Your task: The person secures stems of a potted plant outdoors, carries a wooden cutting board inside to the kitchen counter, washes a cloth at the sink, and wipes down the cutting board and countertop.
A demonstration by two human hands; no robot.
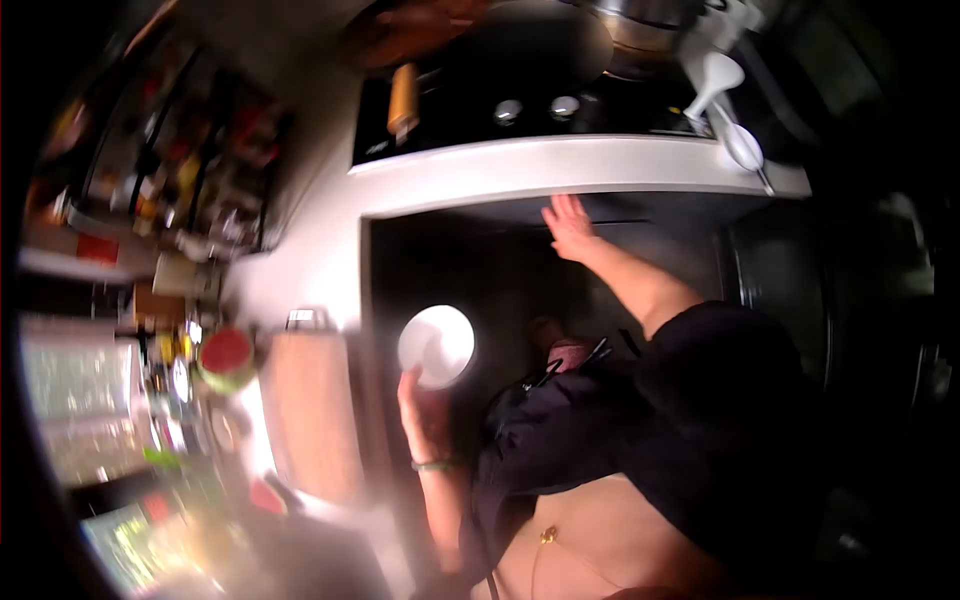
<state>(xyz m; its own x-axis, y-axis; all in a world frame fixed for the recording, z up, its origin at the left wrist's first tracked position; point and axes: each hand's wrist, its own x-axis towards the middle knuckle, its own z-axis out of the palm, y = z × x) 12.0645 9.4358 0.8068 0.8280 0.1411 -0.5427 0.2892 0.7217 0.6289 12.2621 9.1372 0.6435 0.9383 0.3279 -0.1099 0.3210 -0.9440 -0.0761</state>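
My left hand (425, 415), with a band round its wrist, grips a round white bowl (440, 340) by its near edge. The bowl is out in front of the counter, beside the wooden cutting board (315, 415). What the bowl holds, if anything, I cannot make out. My right hand (570, 230) reaches toward the front of the stove counter (540, 160), fingers stretched out and nothing in them. It is close to the counter's front edge; whether it touches the dark front below, I cannot tell.
A black cooktop (460, 115) bears a pan with a wooden handle (403, 100) and a metal pot (640, 25). A white spoon (720, 75) and a ladle-like utensil (743, 148) lie at its right. A cut watermelon (226, 355) sits left; blurred shelves (170, 150) stand beyond.
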